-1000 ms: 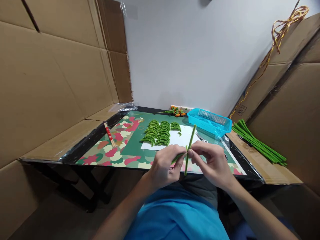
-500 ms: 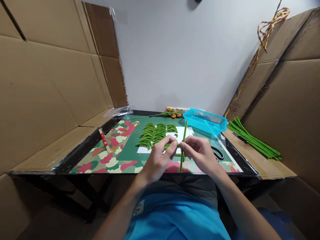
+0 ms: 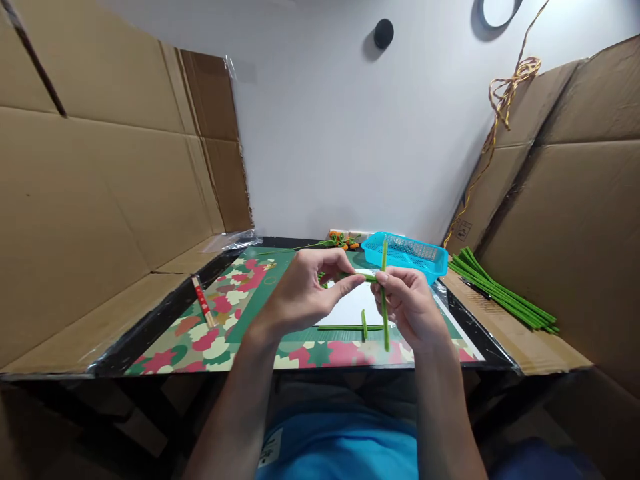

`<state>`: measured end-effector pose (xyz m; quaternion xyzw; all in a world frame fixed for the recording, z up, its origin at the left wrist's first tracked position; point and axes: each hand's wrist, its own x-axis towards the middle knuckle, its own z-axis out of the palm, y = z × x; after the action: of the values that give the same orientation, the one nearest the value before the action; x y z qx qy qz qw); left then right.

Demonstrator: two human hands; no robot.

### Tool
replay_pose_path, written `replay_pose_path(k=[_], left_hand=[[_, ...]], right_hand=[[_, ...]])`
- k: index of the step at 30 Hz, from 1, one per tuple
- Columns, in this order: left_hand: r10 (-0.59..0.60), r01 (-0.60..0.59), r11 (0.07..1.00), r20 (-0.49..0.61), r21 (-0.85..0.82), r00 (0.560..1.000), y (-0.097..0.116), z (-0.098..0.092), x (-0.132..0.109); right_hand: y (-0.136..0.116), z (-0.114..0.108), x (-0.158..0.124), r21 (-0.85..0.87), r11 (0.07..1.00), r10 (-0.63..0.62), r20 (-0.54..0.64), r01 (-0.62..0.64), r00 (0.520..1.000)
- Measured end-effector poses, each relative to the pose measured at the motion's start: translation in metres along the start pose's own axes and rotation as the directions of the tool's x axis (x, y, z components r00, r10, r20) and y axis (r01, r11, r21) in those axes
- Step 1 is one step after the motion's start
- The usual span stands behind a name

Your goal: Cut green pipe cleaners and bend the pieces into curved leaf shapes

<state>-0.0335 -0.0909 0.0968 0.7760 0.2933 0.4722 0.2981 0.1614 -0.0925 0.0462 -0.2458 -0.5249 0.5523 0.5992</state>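
Between both hands is a green fuzzy stem piece (image 3: 385, 313), upright, crossed by a short green piece (image 3: 369, 277) that runs sideways. My left hand (image 3: 320, 287) pinches the left end of the short piece between thumb and fingertips. My right hand (image 3: 407, 300) pinches the spot where the two pieces cross. Below them, a green stem (image 3: 343, 327) lies flat at the lower edge of the white paper (image 3: 347, 307), with a short green piece (image 3: 365, 323) across it. My left hand hides most of the curved green pieces behind it.
A blue basket (image 3: 405, 257) stands at the back right. Orange flowers with green stems (image 3: 345, 241) lie at the back. Long green stems (image 3: 505, 290) rest on cardboard at the right. Red-wrapped chopsticks (image 3: 203, 300) lie at the left.
The view has tilted up. My left hand has risen and turned over the short piece, covering the curved pieces. The crossed pieces have shifted right in view, and the lower stem now shows.
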Motion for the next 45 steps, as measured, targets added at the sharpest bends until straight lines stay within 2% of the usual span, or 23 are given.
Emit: replay_pose_path(k=[3,5,7,9,12,16,19,22,25,27,29,32,35,38,41,45], left_hand=[[-0.03,0.028,0.989,-0.008,-0.146,1.0,-0.003,0.006,0.004],[-0.048,0.042,0.966,-0.016,-0.253,0.999,-0.011,0.014,0.005],[-0.081,0.053,0.953,-0.082,-0.297,0.993,-0.019,0.025,0.003],[-0.132,0.075,0.932,-0.139,-0.355,0.981,-0.026,0.036,0.001],[-0.163,0.108,0.893,-0.09,-0.437,0.983,-0.032,0.048,-0.001],[-0.164,0.134,0.893,-0.035,-0.429,0.986,-0.036,0.054,-0.005],[-0.165,0.155,0.893,0.014,-0.423,0.986,-0.04,0.055,-0.008],[-0.141,0.125,0.891,-0.006,-0.437,0.99,-0.044,0.056,-0.011],[-0.084,0.065,0.912,-0.029,-0.405,0.996,-0.044,0.056,-0.015],[-0.027,0.006,0.957,-0.07,-0.288,0.997,-0.042,0.056,-0.018],[0.041,-0.051,0.996,-0.135,-0.074,0.99,-0.039,0.055,-0.019],[0.13,-0.09,0.976,-0.202,0.199,0.971,-0.036,0.055,-0.019],[0.123,-0.067,0.972,-0.244,0.225,0.962,-0.036,0.054,-0.018],[0.007,0.004,0.999,-0.234,0.045,0.972,-0.04,0.055,-0.016],[-0.078,0.032,0.982,-0.25,-0.186,0.965,-0.045,0.059,-0.013],[-0.097,-0.007,0.96,-0.357,-0.281,0.929,-0.048,0.069,-0.009]], right_hand=[[-0.006,-0.003,-0.006,-0.168,0.97,-0.179,-0.018,0.173,0.984],[-0.006,-0.007,-0.011,-0.263,0.937,-0.243,-0.015,0.231,0.97],[-0.003,-0.013,-0.017,-0.29,0.916,-0.311,-0.071,0.279,0.948],[0.003,-0.021,-0.023,-0.301,0.903,-0.361,-0.141,0.307,0.922],[0.011,-0.032,-0.03,-0.383,0.873,-0.395,-0.192,0.302,0.898],[0.014,-0.036,-0.035,-0.429,0.845,-0.438,-0.21,0.32,0.874],[0.015,-0.03,-0.033,-0.457,0.834,-0.433,-0.192,0.31,0.881],[0.015,-0.023,-0.031,-0.464,0.841,-0.409,-0.204,0.28,0.89],[0.015,-0.017,-0.03,-0.261,0.946,-0.256,-0.244,0.191,0.935],[0.015,-0.016,-0.029,-0.036,0.997,-0.078,-0.245,0.071,0.966],[0.017,-0.017,-0.029,0.122,0.992,0.066,-0.226,-0.039,0.972],[0.02,-0.021,-0.027,0.185,0.977,0.146,-0.201,-0.109,0.969],[0.024,-0.022,-0.026,0.129,0.988,0.109,-0.188,-0.086,0.976],[0.027,-0.02,-0.025,-0.026,0.999,-0.042,-0.183,0.038,0.982],[0.03,-0.017,-0.023,-0.175,0.976,-0.16,-0.188,0.127,0.969],[0.034,-0.011,-0.02,-0.258,0.948,-0.252,-0.254,0.185,0.934]])
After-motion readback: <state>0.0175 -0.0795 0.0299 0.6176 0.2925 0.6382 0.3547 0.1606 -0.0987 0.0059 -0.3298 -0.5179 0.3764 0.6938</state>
